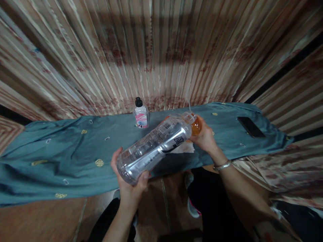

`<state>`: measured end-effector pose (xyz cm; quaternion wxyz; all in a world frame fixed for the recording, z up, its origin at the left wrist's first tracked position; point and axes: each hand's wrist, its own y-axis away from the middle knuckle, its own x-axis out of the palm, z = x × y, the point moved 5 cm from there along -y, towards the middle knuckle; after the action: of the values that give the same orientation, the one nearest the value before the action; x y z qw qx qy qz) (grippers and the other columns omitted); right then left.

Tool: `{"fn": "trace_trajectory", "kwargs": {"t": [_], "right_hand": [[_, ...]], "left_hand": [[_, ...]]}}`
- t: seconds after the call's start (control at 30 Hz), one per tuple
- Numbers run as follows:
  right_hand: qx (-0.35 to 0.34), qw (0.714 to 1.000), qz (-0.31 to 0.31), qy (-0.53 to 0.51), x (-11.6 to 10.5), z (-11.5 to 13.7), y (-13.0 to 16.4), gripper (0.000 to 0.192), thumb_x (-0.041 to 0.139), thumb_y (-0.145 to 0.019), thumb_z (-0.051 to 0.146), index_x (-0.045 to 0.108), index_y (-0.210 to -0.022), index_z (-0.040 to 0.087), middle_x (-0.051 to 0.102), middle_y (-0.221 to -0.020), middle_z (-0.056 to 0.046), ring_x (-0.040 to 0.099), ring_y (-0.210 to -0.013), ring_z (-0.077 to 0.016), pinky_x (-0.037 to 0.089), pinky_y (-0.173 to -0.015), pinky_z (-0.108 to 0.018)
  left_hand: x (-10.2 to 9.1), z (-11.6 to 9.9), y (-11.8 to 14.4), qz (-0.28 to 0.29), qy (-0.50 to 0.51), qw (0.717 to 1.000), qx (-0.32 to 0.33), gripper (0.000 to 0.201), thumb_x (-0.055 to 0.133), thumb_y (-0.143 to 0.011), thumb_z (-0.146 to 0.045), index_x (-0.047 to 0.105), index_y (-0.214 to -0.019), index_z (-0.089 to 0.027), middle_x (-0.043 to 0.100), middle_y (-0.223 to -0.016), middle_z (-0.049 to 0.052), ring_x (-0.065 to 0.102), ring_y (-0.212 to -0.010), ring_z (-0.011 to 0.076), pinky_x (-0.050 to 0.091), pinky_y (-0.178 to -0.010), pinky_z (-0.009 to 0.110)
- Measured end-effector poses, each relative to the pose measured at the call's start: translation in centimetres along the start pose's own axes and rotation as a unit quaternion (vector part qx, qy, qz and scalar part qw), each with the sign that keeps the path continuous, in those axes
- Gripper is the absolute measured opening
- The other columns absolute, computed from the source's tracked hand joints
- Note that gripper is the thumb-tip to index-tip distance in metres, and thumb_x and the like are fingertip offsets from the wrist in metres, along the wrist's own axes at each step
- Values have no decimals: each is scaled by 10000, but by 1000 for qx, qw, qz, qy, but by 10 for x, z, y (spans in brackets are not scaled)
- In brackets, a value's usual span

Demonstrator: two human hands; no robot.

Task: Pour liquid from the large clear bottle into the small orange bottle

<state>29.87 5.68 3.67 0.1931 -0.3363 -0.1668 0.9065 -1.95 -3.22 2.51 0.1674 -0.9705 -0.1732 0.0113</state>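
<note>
My left hand (130, 183) is closed round the base of a large clear plastic bottle (153, 148) with a silver label. The bottle lies tilted in the air, its neck up and to the right. At that neck, my right hand (205, 136) is closed on a small amber see-through container (196, 127). Part of the container is hidden by the bottle and fingers, so its exact kind cannot be told. A thin pale stick (189, 105) shows just above the bottle's neck. Under the bottle, a white paper or tissue (185, 148) is partly covered.
A small clear bottle with a black cap and pink label (141, 117) stands at the back of the narrow table with a teal cloth (75, 151). A black phone (251, 127) lies on the right. Behind the table hangs a striped curtain (156, 50).
</note>
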Motion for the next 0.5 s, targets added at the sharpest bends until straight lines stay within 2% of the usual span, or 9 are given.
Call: {"fn": "trace_trajectory", "kwargs": {"t": [0.1, 0.2, 0.3, 0.37, 0.5], "right_hand": [[-2, 1000, 4, -4, 0, 1, 0, 862, 855, -634, 420, 563, -1414, 195, 766, -1292, -152, 730, -1224, -398, 582, -1078, -576], [-4, 1000, 9, -6, 0, 1, -1, 860, 847, -641, 428, 560, -1415, 188, 760, -1305, -159, 733, -1218, -397, 589, -1067, -573], [-3, 1000, 5, -1, 0, 1, -1, 856, 856, -632, 414, 568, -1409, 200, 766, -1298, -145, 746, -1196, -382, 603, -1049, -547], [0, 1000, 4, 1, 0, 1, 0, 859, 864, -626, 405, 571, -1410, 210, 773, -1287, -134, 752, -1184, -373, 610, -1041, -534], [4, 1000, 4, -1, 0, 1, -1, 856, 868, -627, 405, 572, -1408, 217, 781, -1270, -125, 757, -1173, -367, 611, -1038, -532]], "left_hand": [[3, -7, 1, -6, 16, 999, -26, 935, 856, -703, -563, 424, -1451, -207, 636, -1154, 110, 657, -748, 183, 589, -630, 324], [3, -11, 1, -8, 10, 999, -31, 918, 866, -693, -572, 443, -1423, -210, 631, -1156, 104, 662, -755, 185, 588, -625, 317], [5, -4, 0, 21, 21, 999, -26, 931, 875, -689, -546, 417, -1431, -220, 635, -1151, 100, 649, -666, 162, 567, -538, 296], [3, 1, 0, 19, 42, 999, -10, 911, 850, -718, -548, 401, -1444, -228, 638, -1130, 91, 616, -570, 132, 538, -469, 280], [3, 4, 1, 23, 38, 999, -9, 915, 854, -722, -554, 400, -1448, -233, 638, -1106, 78, 638, -588, 144, 549, -461, 273]]}}
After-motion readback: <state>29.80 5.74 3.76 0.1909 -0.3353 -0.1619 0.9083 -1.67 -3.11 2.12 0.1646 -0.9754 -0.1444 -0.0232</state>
